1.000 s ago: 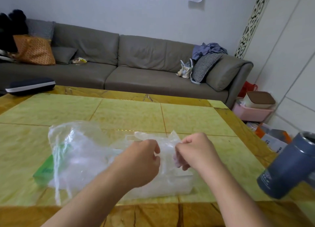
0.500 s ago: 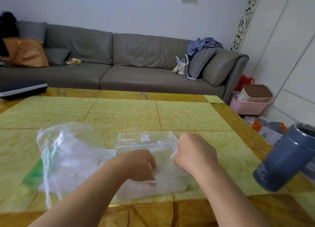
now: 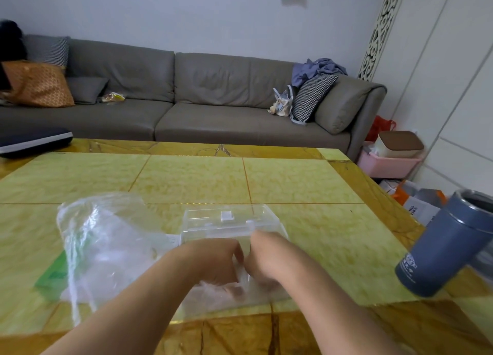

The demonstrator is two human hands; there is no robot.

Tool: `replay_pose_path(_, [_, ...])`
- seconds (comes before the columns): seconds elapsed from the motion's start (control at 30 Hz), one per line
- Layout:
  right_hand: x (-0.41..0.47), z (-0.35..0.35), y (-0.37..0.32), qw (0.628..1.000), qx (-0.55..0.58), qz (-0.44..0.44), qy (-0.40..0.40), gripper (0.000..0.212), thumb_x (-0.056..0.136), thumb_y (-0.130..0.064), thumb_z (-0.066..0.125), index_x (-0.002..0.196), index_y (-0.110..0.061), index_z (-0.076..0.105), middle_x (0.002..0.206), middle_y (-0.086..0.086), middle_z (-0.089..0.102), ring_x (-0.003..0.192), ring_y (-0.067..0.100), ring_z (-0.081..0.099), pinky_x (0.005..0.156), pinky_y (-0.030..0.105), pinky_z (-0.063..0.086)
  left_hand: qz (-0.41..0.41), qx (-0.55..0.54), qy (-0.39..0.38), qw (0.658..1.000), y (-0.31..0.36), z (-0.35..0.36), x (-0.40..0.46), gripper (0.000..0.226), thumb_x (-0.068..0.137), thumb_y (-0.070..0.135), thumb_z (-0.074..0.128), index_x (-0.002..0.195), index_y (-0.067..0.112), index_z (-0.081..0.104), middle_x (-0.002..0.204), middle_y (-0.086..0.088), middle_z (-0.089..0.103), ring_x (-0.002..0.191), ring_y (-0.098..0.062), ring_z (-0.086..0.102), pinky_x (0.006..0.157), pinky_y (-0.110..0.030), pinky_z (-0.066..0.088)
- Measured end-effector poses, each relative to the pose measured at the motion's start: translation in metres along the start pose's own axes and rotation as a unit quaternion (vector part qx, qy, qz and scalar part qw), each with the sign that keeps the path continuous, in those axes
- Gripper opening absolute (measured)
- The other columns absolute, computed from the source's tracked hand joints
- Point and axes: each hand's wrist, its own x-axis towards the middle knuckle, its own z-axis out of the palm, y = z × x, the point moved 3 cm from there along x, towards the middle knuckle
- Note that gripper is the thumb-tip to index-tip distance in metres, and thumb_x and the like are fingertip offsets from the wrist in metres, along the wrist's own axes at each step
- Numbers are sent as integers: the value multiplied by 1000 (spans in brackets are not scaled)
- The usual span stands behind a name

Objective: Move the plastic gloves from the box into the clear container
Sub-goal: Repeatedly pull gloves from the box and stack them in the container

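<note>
The plastic gloves (image 3: 234, 282) are a thin, crinkly, see-through bunch down inside the clear container (image 3: 229, 226). Both hands are pushed into the container on top of them. The left hand (image 3: 213, 261) has its fingers curled down into the gloves. The right hand (image 3: 266, 258) is right beside it, touching it, and its fingers are bent down into the same bunch. The picture is blurry there, so I cannot tell how tight each hand holds.

The container sits on the table (image 3: 306, 184), and its back wall stands up just past the knuckles. It has a little white clip on the far rim.

Just to the left of the left hand there is a big puffy clear bag (image 3: 106, 237). It touches the side of the container. Under the bag, further left, a green box (image 3: 52, 276) peeks out.

Well off to the right of the right hand stands a dark blue cup (image 3: 450, 245) with a silver rim, near the table's edge. It looks tilted in this wide view.

Far past the hands, across the table, is a long grey sofa (image 3: 186, 95) with pillows on it.
</note>
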Motion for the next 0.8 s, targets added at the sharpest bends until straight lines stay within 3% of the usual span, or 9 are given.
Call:
replay_pose_path(0.07, [2,1,-1,999,-22,8,-32,15,98,-12,58,109,-8,68,85,8,60,90,29,72,72,35,56,0,5,-4,1000,0,-1,-2,60,85,30,77,139,35,51,83,16,55,70,-5,52,61,-24,43])
replay_pose_path(0.17, [4,2,-6,995,-67,6,-73,29,101,-16,57,129,-10,66,87,5,56,97,28,66,78,35,50,12,15,12,1000,-3,-2,-4,51,87,24,73,135,30,58,90,11,61,66,-6,54,55,-22,44])
replay_pose_path(0.3, [10,7,-8,986,-98,-8,-131,43,103,-15,56,146,-14,55,107,8,62,99,28,62,89,35,53,41,-28,106,993,-3,-3,-1,22,83,17,73,101,29,69,86,10,67,80,-12,67,65,-25,55])
replay_pose_path(0.4, [7,7,-7,991,-90,-22,-99,35,99,-11,56,134,-13,63,89,6,58,89,29,60,74,33,50,44,-60,111,991,-2,4,2,10,84,13,66,86,23,66,73,8,65,71,-12,63,58,-23,48])
replay_pose_path(0.5, [2,7,-4,996,-60,-7,-66,29,97,-9,53,122,-8,68,86,6,56,84,28,60,56,29,41,28,-65,63,995,-4,12,2,24,89,24,72,111,16,69,99,0,74,89,-20,67,71,-29,52])
replay_pose_path(0.57, [-1,6,-3,996,-49,8,-70,29,96,-8,51,120,-8,68,87,7,56,85,27,61,55,29,41,22,-41,25,999,-3,10,0,36,94,26,67,130,23,61,114,3,72,92,-18,65,67,-23,48])
replay_pose_path(0.63, [-3,3,-3,996,-46,25,-70,29,97,-12,50,120,-8,67,89,7,56,87,27,61,59,30,43,10,-18,0,1000,-2,5,-1,48,94,29,66,140,32,53,111,7,71,77,-13,61,56,-19,44])
replay_pose_path(0.73, [-4,1,-6,994,-57,52,-79,37,101,-20,48,131,-5,62,123,16,60,96,29,62,75,34,48,-12,13,-1,1000,0,2,-5,56,93,30,66,145,38,48,83,10,61,62,-8,54,50,-19,44])
replay_pose_path(0.8, [-3,1,-7,993,-56,69,-81,44,103,-22,44,141,-3,55,144,22,49,110,32,65,84,36,49,-4,29,-1,1000,2,3,-6,55,96,24,61,148,33,46,95,8,64,78,-13,63,58,-21,46])
